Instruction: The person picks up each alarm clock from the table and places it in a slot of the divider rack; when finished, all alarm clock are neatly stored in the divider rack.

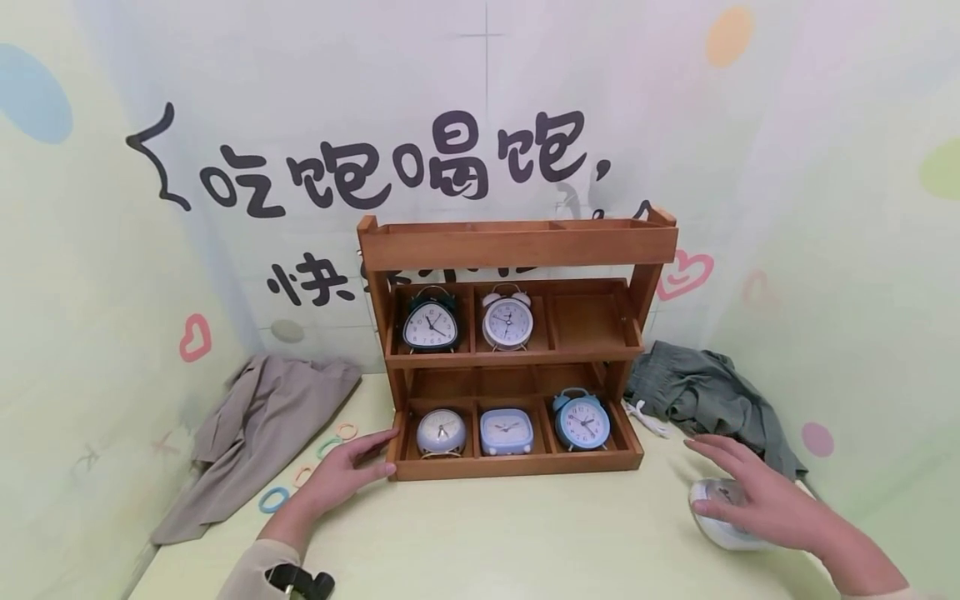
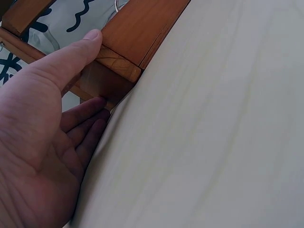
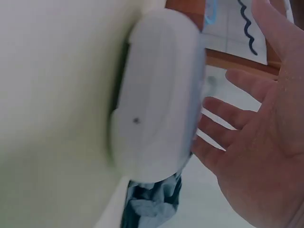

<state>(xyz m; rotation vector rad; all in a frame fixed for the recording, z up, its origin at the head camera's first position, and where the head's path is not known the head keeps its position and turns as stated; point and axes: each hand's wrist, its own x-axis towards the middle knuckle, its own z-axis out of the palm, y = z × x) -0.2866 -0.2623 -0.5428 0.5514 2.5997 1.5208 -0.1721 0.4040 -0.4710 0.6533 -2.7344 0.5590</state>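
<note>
My left hand (image 1: 337, 475) touches the left front corner of a brown wooden tiered shelf (image 1: 517, 467). In the left wrist view its thumb lies on the corner and its fingertips are near the lower side. My right hand (image 1: 772, 500) is over a white rounded object (image 1: 731, 537) on the table, perhaps a clock lying face up, partly hidden by the hand. In the right wrist view the fingers are spread beside this white object (image 3: 156, 95). The shelf's lower tier holds a silver-lilac clock (image 1: 441, 433), a blue-lilac square clock (image 1: 507, 432) and a blue twin-bell alarm clock (image 1: 582, 422).
On the middle tier stand a dark green triangular clock (image 1: 431, 325) and a white twin-bell clock (image 1: 507, 322). Grey-brown cloth (image 1: 262, 433) lies left and dark green cloth (image 1: 705, 400) right. Several coloured rings, one blue (image 1: 273, 500), lie near my left hand.
</note>
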